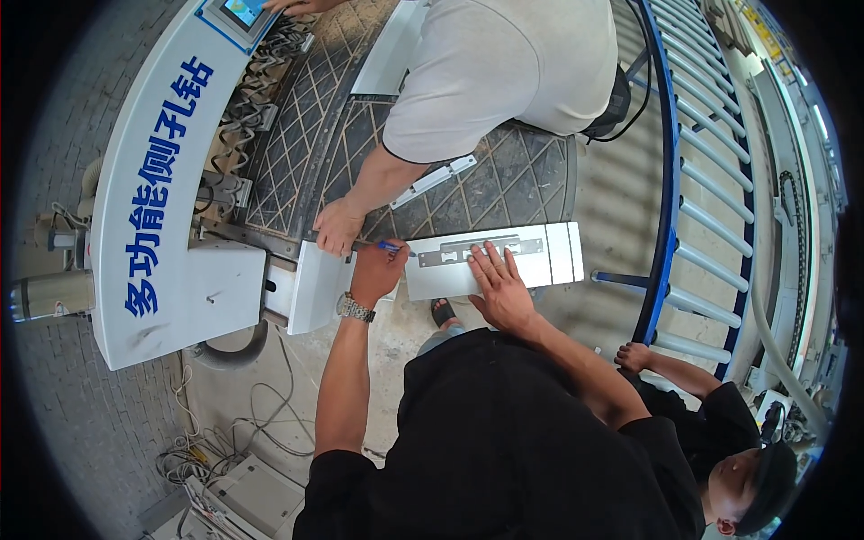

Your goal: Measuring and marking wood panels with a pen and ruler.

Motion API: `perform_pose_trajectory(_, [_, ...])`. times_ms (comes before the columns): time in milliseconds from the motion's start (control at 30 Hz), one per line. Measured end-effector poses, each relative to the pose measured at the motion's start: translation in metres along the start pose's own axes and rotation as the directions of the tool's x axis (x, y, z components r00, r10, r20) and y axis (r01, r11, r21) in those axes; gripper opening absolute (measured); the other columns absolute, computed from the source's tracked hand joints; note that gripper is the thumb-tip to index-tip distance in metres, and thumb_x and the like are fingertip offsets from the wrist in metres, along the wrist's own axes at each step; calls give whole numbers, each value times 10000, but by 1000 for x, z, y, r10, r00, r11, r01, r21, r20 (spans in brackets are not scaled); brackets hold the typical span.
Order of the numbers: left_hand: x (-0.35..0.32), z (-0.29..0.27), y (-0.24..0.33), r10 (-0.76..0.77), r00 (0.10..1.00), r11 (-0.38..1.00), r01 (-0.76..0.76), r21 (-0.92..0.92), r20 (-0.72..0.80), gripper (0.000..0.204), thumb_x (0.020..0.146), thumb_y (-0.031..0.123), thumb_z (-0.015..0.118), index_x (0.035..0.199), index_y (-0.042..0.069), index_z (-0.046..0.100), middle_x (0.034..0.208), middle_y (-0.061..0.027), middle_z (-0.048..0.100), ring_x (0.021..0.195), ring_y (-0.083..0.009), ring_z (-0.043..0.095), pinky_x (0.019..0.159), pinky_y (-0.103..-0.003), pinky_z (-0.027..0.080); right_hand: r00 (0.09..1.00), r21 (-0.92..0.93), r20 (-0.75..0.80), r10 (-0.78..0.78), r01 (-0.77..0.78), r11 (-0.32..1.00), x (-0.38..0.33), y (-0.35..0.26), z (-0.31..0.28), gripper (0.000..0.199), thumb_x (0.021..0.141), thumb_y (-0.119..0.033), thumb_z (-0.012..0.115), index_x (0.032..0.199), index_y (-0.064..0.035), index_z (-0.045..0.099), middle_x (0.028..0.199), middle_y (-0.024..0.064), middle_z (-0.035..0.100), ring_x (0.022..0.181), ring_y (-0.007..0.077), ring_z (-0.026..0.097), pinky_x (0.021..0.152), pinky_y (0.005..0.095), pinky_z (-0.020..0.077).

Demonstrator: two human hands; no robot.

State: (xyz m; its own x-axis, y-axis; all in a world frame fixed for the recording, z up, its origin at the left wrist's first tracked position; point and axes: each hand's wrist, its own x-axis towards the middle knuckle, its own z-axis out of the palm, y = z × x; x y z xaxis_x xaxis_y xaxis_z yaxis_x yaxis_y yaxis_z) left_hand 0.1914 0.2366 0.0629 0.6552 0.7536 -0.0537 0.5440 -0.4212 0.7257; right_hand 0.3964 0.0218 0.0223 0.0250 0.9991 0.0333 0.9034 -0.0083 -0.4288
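Observation:
My left hand (378, 270), a metal watch on its wrist, grips a blue pen (388, 246) just left of a white panel (432, 286). Along the panel's upper part lies a flat grey metal plate with cut-outs (434, 258). My right hand (501, 286) rests on the plate and panel with its fingers stretched out. A co-worker's hand (338, 227) is closed close beside my left hand, by the end of another white board (313, 290). Whether that hand holds anything is unclear.
A white machine with blue lettering (153, 216) and a small screen (241, 11) stands at left. Beyond the panel is a dark cross-lined work surface (450, 202) with a metal strip (434, 183). A blue-framed roller conveyor (711, 171) runs at right. Another person (711, 423) stands lower right. Cables (270, 405) lie lower left.

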Motion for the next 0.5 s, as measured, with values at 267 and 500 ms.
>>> perform_pose_trajectory(267, [-17, 10, 0, -49, 991, 998, 43, -54, -123, 219, 961, 256, 712, 949, 45, 769, 717, -151, 728, 641, -259, 744, 578, -349, 538, 1000, 2, -4, 2, -2, 1000, 0, 0, 1, 792, 903, -327, 733, 1553, 2, 421, 1695, 160, 301, 1588, 374, 222, 1281, 579, 163])
perform_pose_trajectory(500, [-31, 18, 6, -147, 972, 982, 122, -142, -186, 185, 959, 222, 723, 955, 43, 772, 714, -129, 726, 623, -202, 722, 577, -314, 527, 1000, 4, -3, 5, -5, 1000, 0, 0, 1, 793, 906, -329, 729, 1556, 1, 417, 1695, 161, 302, 1590, 373, 216, 1281, 579, 162])
